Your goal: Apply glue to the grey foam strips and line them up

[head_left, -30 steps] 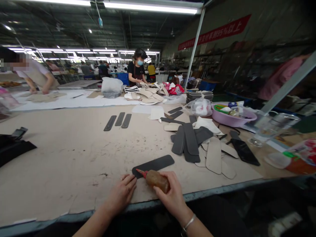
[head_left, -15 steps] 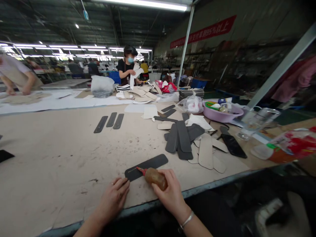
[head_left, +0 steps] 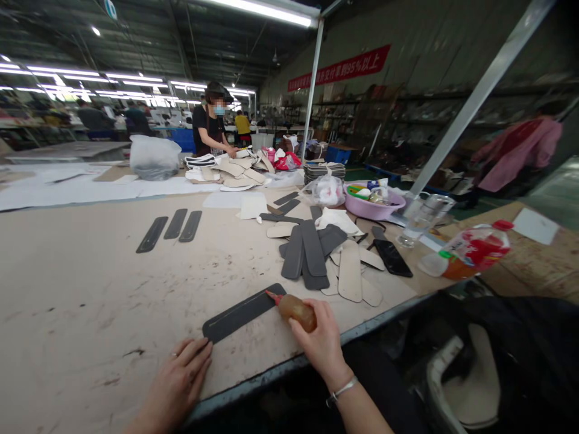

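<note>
Flat on the table (head_left: 113, 289), dark strip (head_left: 244, 311), long axis slanting near-left to far-right. At its far right end, nozzle of glue bottle (head_left: 296, 310), clamped in right hand (head_left: 319, 343). Just short of its near left end, left hand (head_left: 181, 380), palm down, fingers spread, holding nothing

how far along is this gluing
Likely done: three dark grey strips set apart in a row. In hand: the right hand holds a brown squeeze bottle, red nozzle at the far end of a long dark grey strip; the left hand rests flat nearby. Left: the heap of grey and beige pieces.
</note>
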A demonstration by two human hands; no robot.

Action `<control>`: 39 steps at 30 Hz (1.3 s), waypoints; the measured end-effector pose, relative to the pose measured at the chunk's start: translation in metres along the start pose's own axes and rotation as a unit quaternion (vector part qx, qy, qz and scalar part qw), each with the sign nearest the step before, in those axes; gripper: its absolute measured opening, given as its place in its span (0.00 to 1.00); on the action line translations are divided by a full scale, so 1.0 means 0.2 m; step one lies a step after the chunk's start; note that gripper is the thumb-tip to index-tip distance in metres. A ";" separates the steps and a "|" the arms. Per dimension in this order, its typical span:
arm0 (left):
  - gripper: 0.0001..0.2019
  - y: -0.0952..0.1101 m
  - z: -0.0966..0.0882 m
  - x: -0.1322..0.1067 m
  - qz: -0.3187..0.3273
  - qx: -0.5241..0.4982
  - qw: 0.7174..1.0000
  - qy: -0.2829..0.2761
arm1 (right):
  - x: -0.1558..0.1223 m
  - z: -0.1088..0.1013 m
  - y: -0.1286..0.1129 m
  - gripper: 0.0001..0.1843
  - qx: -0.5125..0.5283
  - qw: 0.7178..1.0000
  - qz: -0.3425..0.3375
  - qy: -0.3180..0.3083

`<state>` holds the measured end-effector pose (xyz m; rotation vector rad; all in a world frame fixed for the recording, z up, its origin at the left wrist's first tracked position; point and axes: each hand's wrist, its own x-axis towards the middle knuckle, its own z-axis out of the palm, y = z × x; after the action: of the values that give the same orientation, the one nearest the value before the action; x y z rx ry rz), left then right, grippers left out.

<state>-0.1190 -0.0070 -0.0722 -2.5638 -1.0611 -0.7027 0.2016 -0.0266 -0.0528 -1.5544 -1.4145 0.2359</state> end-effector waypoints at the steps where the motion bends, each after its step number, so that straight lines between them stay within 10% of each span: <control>1: 0.14 0.00 0.00 0.00 0.001 0.003 1.000 -0.002 | 0.00 -0.01 0.01 0.16 -0.007 1.000 0.001 0.003; 20: 0.15 0.05 -0.03 0.00 -0.043 -0.021 0.998 -0.043 | -0.06 -0.14 0.03 0.17 -0.022 0.999 0.010 0.025; 28: 0.14 0.11 -0.07 0.03 -0.069 -0.035 0.995 -0.062 | -0.13 0.06 -0.11 0.18 0.155 0.983 0.048 -0.088; 39: 0.13 0.12 -0.06 0.02 -0.074 -0.046 0.994 -0.067 | -0.15 0.21 -0.27 0.17 0.147 0.978 -0.009 -0.147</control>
<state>-0.1035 -0.0263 -0.0609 -2.6637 -1.3011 -0.6350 0.1268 -0.0394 -0.0474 -1.2994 -1.5392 0.6580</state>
